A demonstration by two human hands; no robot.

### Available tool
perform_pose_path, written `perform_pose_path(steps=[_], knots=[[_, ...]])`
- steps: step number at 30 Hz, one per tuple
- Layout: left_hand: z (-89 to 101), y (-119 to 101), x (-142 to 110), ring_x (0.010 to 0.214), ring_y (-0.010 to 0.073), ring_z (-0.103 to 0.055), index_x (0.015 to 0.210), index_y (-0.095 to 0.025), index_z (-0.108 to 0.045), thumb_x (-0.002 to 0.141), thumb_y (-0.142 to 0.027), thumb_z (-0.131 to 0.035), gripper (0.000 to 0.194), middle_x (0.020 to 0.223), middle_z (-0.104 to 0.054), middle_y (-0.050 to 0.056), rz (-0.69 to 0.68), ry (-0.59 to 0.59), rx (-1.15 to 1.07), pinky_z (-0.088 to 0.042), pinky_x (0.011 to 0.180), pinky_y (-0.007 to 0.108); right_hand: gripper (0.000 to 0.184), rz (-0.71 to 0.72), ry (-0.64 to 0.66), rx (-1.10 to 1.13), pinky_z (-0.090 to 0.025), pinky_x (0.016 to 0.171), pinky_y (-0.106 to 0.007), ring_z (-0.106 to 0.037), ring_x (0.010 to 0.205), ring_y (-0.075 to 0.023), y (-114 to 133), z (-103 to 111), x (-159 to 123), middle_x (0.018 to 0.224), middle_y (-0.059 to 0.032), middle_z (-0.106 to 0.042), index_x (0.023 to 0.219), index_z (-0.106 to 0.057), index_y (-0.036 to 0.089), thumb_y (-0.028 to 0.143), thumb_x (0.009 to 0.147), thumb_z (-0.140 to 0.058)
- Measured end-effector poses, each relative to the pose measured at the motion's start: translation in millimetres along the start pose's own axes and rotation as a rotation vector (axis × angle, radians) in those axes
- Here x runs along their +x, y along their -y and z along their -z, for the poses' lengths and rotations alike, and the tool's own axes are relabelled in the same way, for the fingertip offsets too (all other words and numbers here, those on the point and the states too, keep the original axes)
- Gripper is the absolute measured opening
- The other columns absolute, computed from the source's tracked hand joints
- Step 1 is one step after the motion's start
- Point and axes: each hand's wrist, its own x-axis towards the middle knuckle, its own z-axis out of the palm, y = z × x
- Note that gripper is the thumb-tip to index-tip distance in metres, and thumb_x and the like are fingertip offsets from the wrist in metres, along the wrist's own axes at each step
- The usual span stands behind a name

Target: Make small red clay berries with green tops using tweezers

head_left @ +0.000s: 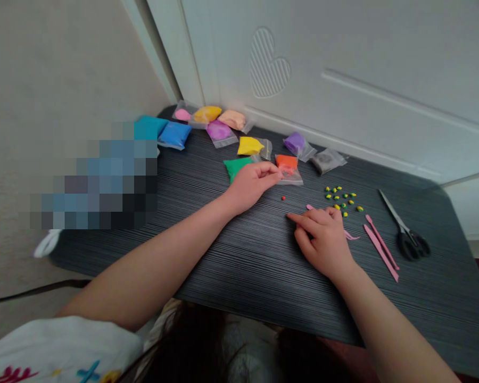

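Observation:
My left hand (249, 186) is closed in a pinch at the left edge of a small clear bag of orange clay (287, 164). Its wrist lies in front of a bag of green clay (236, 168), partly covering it. A tiny red-orange ball (283, 198) rests on the dark table between my hands. Palm down, my right hand (323, 239) has its index finger stretched towards the ball, apart from it. Beneath that hand passes a thin pink modelling tool (352, 235), its middle hidden. Several small yellow-and-green clay pieces (344, 205) lie just beyond the right fingers.
Two more pink modelling tools (381, 252) and black-handled scissors (409, 239) lie at the right. Along the back are bags of yellow (250, 146), purple (294, 142), grey (326, 161) and blue clay (174, 135). A white panel (343, 106) stands behind the table (239, 260).

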Motion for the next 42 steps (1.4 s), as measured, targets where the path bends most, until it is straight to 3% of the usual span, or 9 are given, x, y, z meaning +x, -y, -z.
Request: perform_pose_path(steps=[17,30,35,42], knots=[[0.7,-0.9,-0.3,0.047,0.0062,-0.033,0.075,-0.015,-0.060,0.077,-0.027,-0.049,0.016,0.054,-0.043,-0.005,0.012,0.005,-0.007,-0.029,0.049,0.021,0.027,0.089,0.067,-0.004,-0.025,0.082,-0.038,-0.049,0.076,-0.0153,2.1,0.8,-3.2,0.081,-0.0013,-0.061,0.102,-0.061,0.024,0.021,0.082,-0.044],[0.4,1.8,0.3,0.049,0.0066,-0.033,0.070,-0.015,-0.059,0.076,-0.031,-0.051,0.018,0.055,-0.042,-0.006,-0.019,0.005,-0.035,-0.031,0.053,0.021,0.029,0.010,0.035,-0.027,-0.026,0.079,-0.037,-0.050,0.079,-0.0162,0.0,-0.4,-3.2,0.079,-0.0027,-0.060,0.106,-0.060,0.022,0.021,0.083,-0.042],[0.9,1.7,0.2,0.049,0.0067,-0.032,0.070,-0.015,-0.058,0.076,-0.030,-0.051,0.017,0.055,-0.042,-0.006,-0.003,0.015,-0.047,-0.031,0.052,0.021,0.028,0.077,0.096,-0.033,-0.025,0.080,-0.037,-0.048,0.073,-0.0151,1.4,1.6,-3.5,0.074,-0.0016,-0.058,0.105,-0.061,0.024,0.024,0.083,-0.043],[0.9,1.2,0.0,0.050,0.0074,-0.034,0.071,-0.016,-0.058,0.076,-0.033,-0.052,0.019,0.056,-0.044,-0.005,0.013,0.006,-0.029,-0.031,0.052,0.021,0.030,0.049,0.072,-0.025,-0.026,0.079,-0.036,-0.048,0.074,-0.0154,1.5,-0.3,-3.5,0.073,-0.0023,-0.058,0.107,-0.060,0.022,0.022,0.083,-0.042]])
